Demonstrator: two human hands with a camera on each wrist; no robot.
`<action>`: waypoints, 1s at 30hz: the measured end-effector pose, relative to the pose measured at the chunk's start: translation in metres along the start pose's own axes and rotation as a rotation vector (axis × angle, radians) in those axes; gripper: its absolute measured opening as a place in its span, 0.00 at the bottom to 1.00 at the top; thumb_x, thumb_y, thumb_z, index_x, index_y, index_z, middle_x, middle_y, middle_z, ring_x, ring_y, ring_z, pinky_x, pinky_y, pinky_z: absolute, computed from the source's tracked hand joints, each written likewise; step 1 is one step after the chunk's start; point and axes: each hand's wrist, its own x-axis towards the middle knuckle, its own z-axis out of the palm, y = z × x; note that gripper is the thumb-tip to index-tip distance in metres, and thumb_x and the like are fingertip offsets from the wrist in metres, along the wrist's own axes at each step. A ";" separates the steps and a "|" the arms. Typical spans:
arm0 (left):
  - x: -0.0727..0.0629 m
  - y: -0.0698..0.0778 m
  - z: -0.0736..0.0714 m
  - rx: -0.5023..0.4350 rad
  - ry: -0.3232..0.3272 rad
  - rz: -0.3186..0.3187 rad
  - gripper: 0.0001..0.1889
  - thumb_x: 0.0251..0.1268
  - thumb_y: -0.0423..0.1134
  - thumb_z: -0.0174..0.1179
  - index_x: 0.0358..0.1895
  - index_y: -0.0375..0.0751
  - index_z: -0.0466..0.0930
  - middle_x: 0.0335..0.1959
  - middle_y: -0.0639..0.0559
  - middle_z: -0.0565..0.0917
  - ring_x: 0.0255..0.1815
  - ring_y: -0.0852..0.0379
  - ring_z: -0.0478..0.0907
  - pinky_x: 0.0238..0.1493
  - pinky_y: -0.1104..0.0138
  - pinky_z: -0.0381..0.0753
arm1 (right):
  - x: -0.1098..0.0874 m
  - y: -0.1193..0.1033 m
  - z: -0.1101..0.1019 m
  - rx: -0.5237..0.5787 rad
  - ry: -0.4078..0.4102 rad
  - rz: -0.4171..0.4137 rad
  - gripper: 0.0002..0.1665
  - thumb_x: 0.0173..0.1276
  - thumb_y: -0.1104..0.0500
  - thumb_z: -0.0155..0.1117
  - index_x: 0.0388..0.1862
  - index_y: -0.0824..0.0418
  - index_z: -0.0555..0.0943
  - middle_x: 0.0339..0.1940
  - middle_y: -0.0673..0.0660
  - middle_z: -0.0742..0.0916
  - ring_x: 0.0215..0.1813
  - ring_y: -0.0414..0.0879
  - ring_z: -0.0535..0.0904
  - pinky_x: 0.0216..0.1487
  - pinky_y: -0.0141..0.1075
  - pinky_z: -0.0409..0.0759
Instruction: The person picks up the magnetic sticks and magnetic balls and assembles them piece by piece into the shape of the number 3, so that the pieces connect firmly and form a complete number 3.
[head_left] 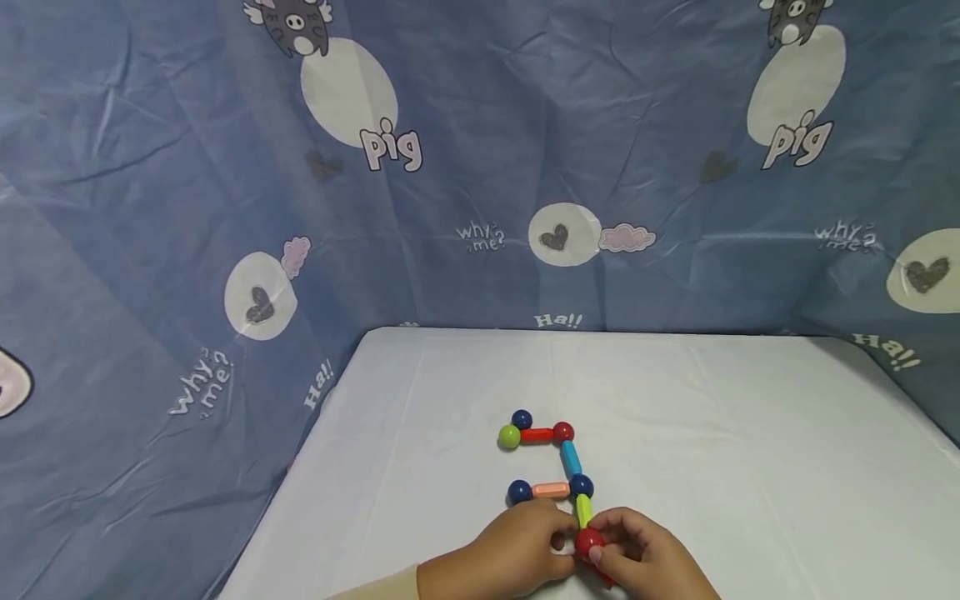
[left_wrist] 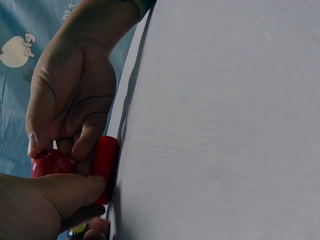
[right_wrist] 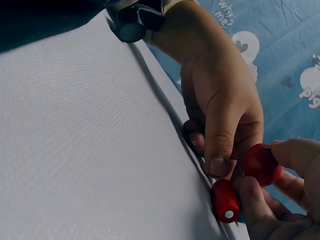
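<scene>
A chain of magnetic balls and rods lies on the white table. Near the table's front, my right hand (head_left: 648,554) pinches a red ball (head_left: 589,542) between thumb and fingers. My left hand (head_left: 525,546) is just left of that ball, its fingers curled and its thumb against a short red rod (left_wrist: 106,167). The rod lies beside the red ball, its white-dotted end showing in the right wrist view. From the ball, a yellow-green rod (head_left: 584,510) runs up to a dark blue ball (head_left: 581,486). The left fingertips are partly hidden.
Beyond the hands, a peach rod (head_left: 551,490) ends in a blue ball (head_left: 520,492). A light blue rod (head_left: 571,458) leads to another red ball (head_left: 563,432), then a red rod (head_left: 536,435), a green ball (head_left: 509,437) and a blue ball (head_left: 522,418). Patterned blue cloth (head_left: 480,275) hangs behind.
</scene>
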 end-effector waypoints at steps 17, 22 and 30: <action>-0.008 -0.010 -0.005 -0.157 0.016 0.030 0.04 0.63 0.43 0.76 0.39 0.54 0.93 0.25 0.70 0.80 0.29 0.72 0.75 0.35 0.74 0.75 | -0.001 -0.003 0.001 0.008 0.025 0.006 0.25 0.67 0.50 0.77 0.54 0.64 0.82 0.41 0.53 0.88 0.42 0.48 0.85 0.43 0.34 0.86; -0.016 -0.018 -0.010 -0.274 0.030 -0.056 0.04 0.61 0.40 0.77 0.36 0.55 0.92 0.25 0.68 0.84 0.30 0.68 0.79 0.36 0.73 0.77 | 0.001 -0.003 0.000 -0.038 0.075 0.047 0.24 0.66 0.51 0.78 0.54 0.63 0.83 0.40 0.52 0.89 0.41 0.47 0.85 0.43 0.36 0.86; -0.040 -0.030 -0.019 -0.394 0.096 -0.139 0.06 0.58 0.36 0.77 0.32 0.53 0.90 0.25 0.63 0.85 0.29 0.64 0.78 0.32 0.73 0.78 | 0.003 -0.001 0.005 -0.031 0.076 0.061 0.24 0.65 0.53 0.78 0.54 0.63 0.84 0.39 0.52 0.88 0.40 0.47 0.84 0.42 0.35 0.86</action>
